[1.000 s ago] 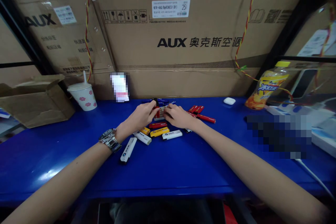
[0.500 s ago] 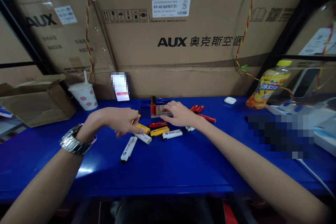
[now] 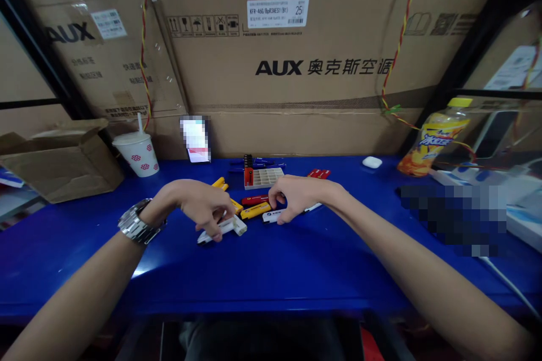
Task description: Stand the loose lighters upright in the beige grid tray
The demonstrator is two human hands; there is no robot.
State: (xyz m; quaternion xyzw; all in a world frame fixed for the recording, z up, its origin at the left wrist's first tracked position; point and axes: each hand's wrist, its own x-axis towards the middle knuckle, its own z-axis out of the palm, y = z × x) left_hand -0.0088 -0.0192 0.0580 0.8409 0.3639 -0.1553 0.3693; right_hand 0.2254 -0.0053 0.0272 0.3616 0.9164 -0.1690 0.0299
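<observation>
Since half a second ago, your right hand (image 3: 307, 192) has left the tray (image 3: 268, 175) and come nearer to you, and your left hand (image 3: 201, 203) has moved down from the yellow lighters (image 3: 218, 183). The left white lighter (image 3: 207, 236) has turned and shifted back, so its end now meets another white lighter (image 3: 240, 225).

Both your wrists are bent, with the hands arching palm-down over the table (image 3: 296, 276). Your left fingers are curled, thumb and fingertips at that left white lighter; you can't tell here whether they grip it. Your right thumb and index finger stand well apart in a rounded gap, at the middle white lighter (image 3: 269, 216) but not closed around it. The tray sits just behind the lighters, red ones (image 3: 248, 177) filling its left end.
</observation>
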